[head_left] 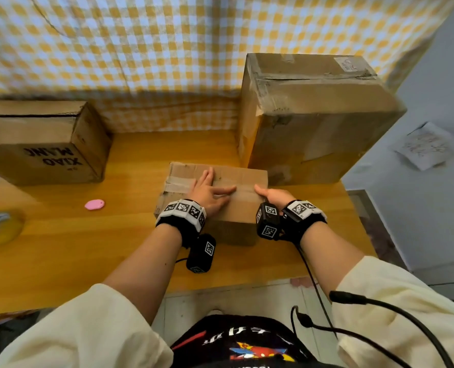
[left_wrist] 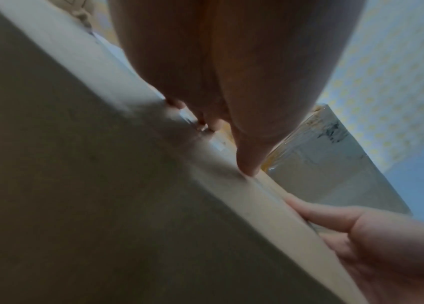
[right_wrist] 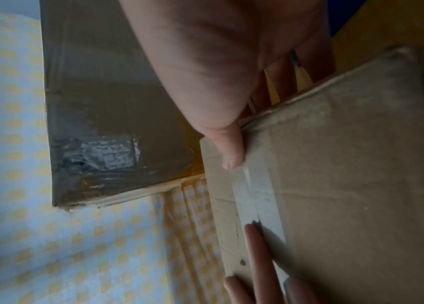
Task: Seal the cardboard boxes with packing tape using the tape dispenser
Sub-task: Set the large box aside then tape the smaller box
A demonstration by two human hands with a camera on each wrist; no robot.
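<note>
Your left hand (head_left: 210, 192) lies flat, fingers straight, pressing the tape (head_left: 179, 185) along the top of the small box (head_left: 234, 179) at the middle of the table (head_left: 87, 248). Your right hand (head_left: 273, 196) grasps the box's right edge, thumb on top. The tape roll (head_left: 0, 227) sits far left, a big box (head_left: 313, 115) just behind.

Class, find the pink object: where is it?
In the head view, the pink object lies on the wooden table, left of the small box, before the printed box.
</note>
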